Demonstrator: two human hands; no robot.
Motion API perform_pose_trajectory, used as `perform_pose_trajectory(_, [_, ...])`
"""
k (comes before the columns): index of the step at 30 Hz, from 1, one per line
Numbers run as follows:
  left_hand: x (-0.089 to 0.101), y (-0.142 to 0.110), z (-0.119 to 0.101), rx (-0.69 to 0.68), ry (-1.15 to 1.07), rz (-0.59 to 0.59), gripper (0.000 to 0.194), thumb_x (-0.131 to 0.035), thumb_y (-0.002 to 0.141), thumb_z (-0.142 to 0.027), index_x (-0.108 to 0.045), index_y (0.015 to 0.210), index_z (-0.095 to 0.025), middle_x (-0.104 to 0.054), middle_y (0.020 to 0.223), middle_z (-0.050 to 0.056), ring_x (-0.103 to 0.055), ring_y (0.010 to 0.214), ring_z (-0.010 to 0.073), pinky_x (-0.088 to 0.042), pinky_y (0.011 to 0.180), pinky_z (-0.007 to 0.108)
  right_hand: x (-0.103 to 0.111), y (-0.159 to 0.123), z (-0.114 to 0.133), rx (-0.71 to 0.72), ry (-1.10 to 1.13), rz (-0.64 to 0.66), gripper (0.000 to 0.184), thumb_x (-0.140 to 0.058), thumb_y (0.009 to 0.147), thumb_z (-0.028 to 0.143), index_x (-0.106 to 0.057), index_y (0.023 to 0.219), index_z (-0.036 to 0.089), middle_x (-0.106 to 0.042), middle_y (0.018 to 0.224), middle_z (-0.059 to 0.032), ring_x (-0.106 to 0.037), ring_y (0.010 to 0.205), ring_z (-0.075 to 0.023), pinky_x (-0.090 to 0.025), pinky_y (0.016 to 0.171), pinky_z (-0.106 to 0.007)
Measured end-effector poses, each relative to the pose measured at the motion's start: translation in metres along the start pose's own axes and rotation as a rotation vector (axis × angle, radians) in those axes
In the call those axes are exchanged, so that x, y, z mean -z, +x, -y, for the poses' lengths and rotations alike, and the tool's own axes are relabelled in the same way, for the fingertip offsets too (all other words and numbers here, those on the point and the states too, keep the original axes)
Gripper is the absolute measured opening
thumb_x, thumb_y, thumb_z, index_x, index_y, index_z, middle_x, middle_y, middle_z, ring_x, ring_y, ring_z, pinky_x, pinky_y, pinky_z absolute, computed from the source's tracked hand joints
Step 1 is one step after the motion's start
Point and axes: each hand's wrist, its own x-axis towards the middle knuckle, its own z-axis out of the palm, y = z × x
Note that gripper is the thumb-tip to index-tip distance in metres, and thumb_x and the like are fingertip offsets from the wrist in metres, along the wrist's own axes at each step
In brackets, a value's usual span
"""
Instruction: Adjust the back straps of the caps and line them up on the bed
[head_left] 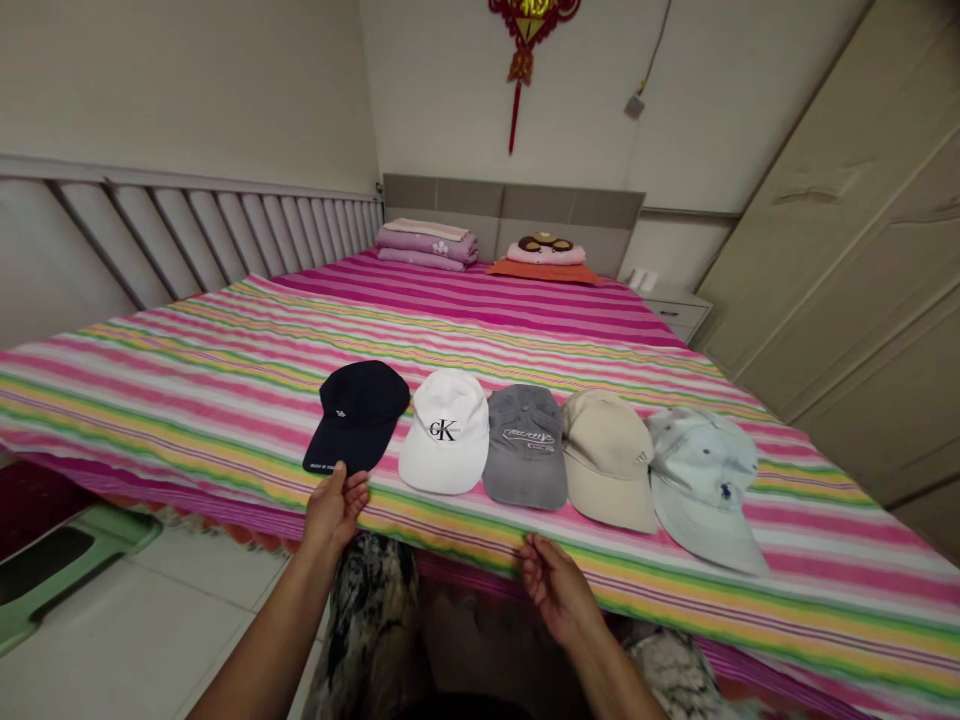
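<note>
While we are resting both open, empty hands at the near edge of the striped bedspread (750, 600), our left hand (335, 508) is sitting just beside the navy baseball cap (358, 415), our right hand (559, 590) near the grey cap (525, 447).

Five baseball caps in a row on a striped bedsheet (187, 410), near its edge, all lying crown up, neighbours touching or just beside each other. From the left:

- navy baseball cap (358, 412): small pale logo on the side, brim angled toward the sheet's edge
- white baseball cap (444, 432): black "CK" lettering on the front
- grey baseball cap (525, 447): faded cloth, embroidered script across the front
- beige baseball cap (606, 460): plain crown, small dark side mark, brim toward lower right
- pale blue baseball cap (701, 480): mottled cloth, small navy emblem, brim toward lower right
</note>
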Motion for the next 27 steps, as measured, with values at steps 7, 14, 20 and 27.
perform_pose_trajectory(7, [-0.006,-0.001,0.009,-0.01,0.077,0.016,0.018,-0.046,0.082,-0.013,-0.044,0.063,-0.013,-0.058,0.047,0.0,-0.052,0.036,0.0071,-0.046,0.04,0.018,0.007,-0.01,-0.015,-0.037,-0.067,-0.01,0.027,-0.076,0.055,0.023,-0.057,0.072,0.012,-0.06,0.05,0.0028,-0.052,0.037,-0.0054,-0.041,0.034,-0.012])
perform_pose_trajectory(14, [0.004,-0.01,0.014,-0.008,0.354,0.076,0.016,-0.051,0.078,-0.023,-0.05,0.066,-0.012,-0.059,0.048,0.001,-0.054,0.038,0.011,-0.043,0.039,0.02,0.007,-0.015,-0.019,0.027,-0.176,0.025,0.032,-0.076,0.054,0.032,-0.055,0.07,0.013,-0.058,0.049,0.0031,-0.049,0.037,-0.0047,-0.036,0.035,-0.013])
perform_pose_trajectory(20, [0.008,-0.069,0.021,-0.647,1.079,0.481,0.022,-0.055,0.073,-0.037,-0.06,0.072,-0.015,-0.058,0.052,-0.001,-0.055,0.048,0.0126,-0.042,0.047,0.022,0.01,-0.033,-0.008,0.699,-0.675,0.004,0.024,-0.06,0.07,0.039,-0.055,0.074,0.015,-0.051,0.049,0.0046,-0.046,0.041,-0.0086,-0.038,0.04,-0.021])
perform_pose_trajectory(27, [-0.015,-0.131,0.007,-1.771,1.134,0.445,0.069,-0.045,0.076,-0.009,-0.011,0.135,-0.005,-0.048,0.041,-0.007,-0.046,0.037,0.0117,-0.031,0.04,0.022,0.002,-0.08,0.031,1.737,-1.289,-0.111,0.076,-0.051,0.078,0.008,-0.006,0.139,0.012,-0.04,0.045,0.0104,-0.038,0.035,-0.0097,-0.035,0.039,-0.02])
